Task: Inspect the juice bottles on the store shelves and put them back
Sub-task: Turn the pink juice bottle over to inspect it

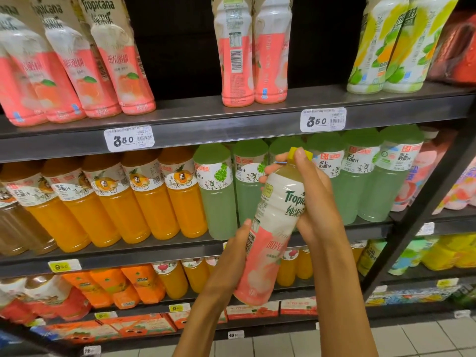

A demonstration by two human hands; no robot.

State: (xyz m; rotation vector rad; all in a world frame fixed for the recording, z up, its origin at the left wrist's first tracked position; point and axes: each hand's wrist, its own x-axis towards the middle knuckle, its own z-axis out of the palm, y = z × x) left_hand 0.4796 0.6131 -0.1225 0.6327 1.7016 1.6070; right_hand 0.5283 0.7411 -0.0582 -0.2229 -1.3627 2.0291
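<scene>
Tropicana bottle (270,235) — slim clear plastic in a glossy pink-and-white sleeve with a yellow cap — sits tilted in both hands before the middle shelf (180,251), hiding part of the pale green lime bottles (221,197) that stand beside the rounded orange juice bottles (154,199). Above, matching pink bottles (77,73) line the dark metal top shelf (206,122), with a gap beside them and white price tags (128,138) on its edge. Left hand (231,256) curls round the lower body, thumb on the barcode — right hand (313,202) wraps the shoulder, fingers close together, one fingertip on the cap.
</scene>
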